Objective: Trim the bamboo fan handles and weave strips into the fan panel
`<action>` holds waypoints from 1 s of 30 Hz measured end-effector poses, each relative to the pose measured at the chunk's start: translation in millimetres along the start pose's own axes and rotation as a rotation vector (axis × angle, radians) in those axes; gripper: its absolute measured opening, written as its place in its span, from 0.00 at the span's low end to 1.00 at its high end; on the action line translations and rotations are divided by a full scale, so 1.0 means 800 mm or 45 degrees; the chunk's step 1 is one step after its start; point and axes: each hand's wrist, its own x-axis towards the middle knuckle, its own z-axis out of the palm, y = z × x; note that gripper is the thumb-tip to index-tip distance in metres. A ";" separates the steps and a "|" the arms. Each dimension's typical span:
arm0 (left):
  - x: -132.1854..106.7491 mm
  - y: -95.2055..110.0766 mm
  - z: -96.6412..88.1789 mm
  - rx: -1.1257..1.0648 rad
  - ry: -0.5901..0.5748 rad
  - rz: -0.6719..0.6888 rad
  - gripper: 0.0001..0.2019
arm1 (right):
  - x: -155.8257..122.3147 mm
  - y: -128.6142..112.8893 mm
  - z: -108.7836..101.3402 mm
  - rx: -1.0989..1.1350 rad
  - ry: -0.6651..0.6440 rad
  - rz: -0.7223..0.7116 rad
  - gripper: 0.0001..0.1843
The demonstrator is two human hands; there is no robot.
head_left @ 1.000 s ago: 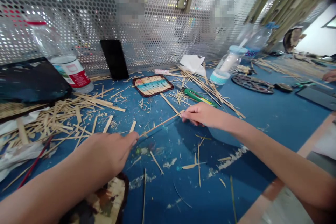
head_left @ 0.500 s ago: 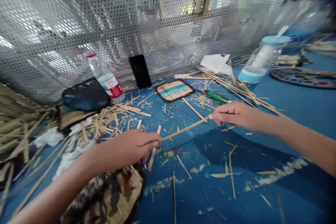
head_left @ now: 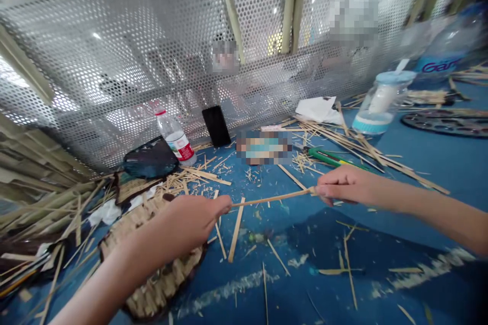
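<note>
Both hands pinch one thin bamboo strip (head_left: pixel 272 198), which stretches level above the blue table (head_left: pixel 419 167). My left hand (head_left: pixel 190 221) grips its left end with closed fingers. My right hand (head_left: pixel 343 185) pinches its right end between thumb and fingers. Under my left forearm lies a woven bamboo mat (head_left: pixel 152 264) with a dark rim. Loose splints (head_left: pixel 234 228) lie on the table just below the strip.
A perforated metal screen (head_left: pixel 114 61) walls the back. Against it stand a water bottle (head_left: pixel 173 134) and a black phone (head_left: pixel 216 126). A green knife (head_left: pixel 326 157), a white-and-blue bottle (head_left: pixel 379 101), a tissue (head_left: pixel 318 109) and a splint pile (head_left: pixel 179 177) lie around.
The camera has swung left and up, so more of the screen and the bamboo pile on the left shows. Both hands keep their grip; the strip now lies more level.
</note>
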 end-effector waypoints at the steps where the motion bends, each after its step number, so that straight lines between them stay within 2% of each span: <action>1: 0.001 0.004 0.000 0.098 0.014 -0.043 0.14 | 0.000 -0.004 0.006 -0.125 0.081 -0.021 0.26; 4: 0.003 0.016 0.004 0.298 0.040 -0.143 0.11 | -0.005 -0.016 0.029 -0.616 0.391 -0.097 0.23; 6: 0.002 0.023 0.008 0.339 0.086 -0.173 0.14 | -0.008 -0.022 0.048 -0.944 0.598 -0.175 0.21; 8: 0.000 0.027 0.011 0.357 0.146 -0.185 0.17 | -0.010 -0.026 0.067 -1.188 0.731 -0.261 0.17; 12: 0.002 0.027 0.015 0.423 0.239 -0.202 0.17 | -0.009 -0.029 0.098 -1.428 0.788 -0.399 0.14; 15: 0.008 0.029 0.020 0.476 0.313 -0.218 0.19 | -0.007 -0.031 0.106 -1.485 0.791 -0.357 0.13; 18: 0.009 0.033 0.024 0.515 0.401 -0.241 0.21 | -0.005 -0.035 0.095 -1.290 0.677 -0.149 0.12; 21: 0.005 0.031 0.023 0.588 0.546 -0.226 0.19 | -0.003 -0.040 0.070 -0.762 0.444 0.045 0.15; 23: 0.003 0.023 0.019 0.623 0.627 -0.210 0.17 | -0.003 -0.043 0.051 -0.333 0.331 0.073 0.19; 26: 0.002 0.006 0.011 0.636 0.619 -0.239 0.16 | -0.009 -0.049 0.029 0.159 0.168 0.047 0.23; 28: 0.002 -0.006 0.005 0.621 0.572 -0.267 0.16 | -0.015 -0.051 0.020 0.251 0.131 0.008 0.26; 30: -0.002 -0.014 -0.002 0.558 0.548 -0.277 0.15 | -0.019 -0.045 0.012 0.047 0.310 -0.030 0.26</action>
